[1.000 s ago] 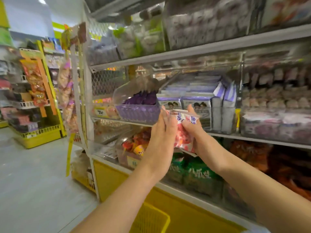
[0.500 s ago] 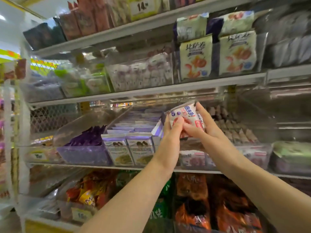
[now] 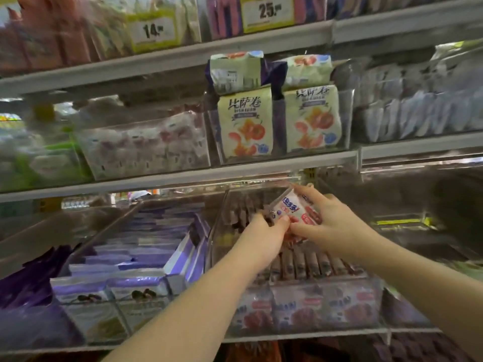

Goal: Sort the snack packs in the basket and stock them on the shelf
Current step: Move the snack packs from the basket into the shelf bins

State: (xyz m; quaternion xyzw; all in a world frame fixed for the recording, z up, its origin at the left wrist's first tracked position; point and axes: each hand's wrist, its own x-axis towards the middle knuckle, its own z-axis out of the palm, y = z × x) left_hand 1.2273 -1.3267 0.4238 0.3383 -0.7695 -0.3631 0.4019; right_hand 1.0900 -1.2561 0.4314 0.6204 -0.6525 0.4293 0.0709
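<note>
3 grey shelf rails (image 3: 183,176) cross the view, 2 above my hands and 1 below. Under my hands sits a clear bin (image 3: 217,231) packed with rows of red-and-white packs. Left of my left hand (image 3: 264,240) lie stacked purple boxes (image 3: 146,257). Above my hands stand 2 cream bags (image 3: 244,126) printed 比萨卷 over orange pictures. My left hand pinches the snack pack (image 3: 292,210) at its lower left corner; my right hand (image 3: 337,226) curls round its right side. The pack is tilted, held over the bin's rows, white and red with blue lettering I cannot read. High above, a yellow tag (image 3: 153,30) reads 14 and a second tag (image 3: 269,10) reads 25.
</note>
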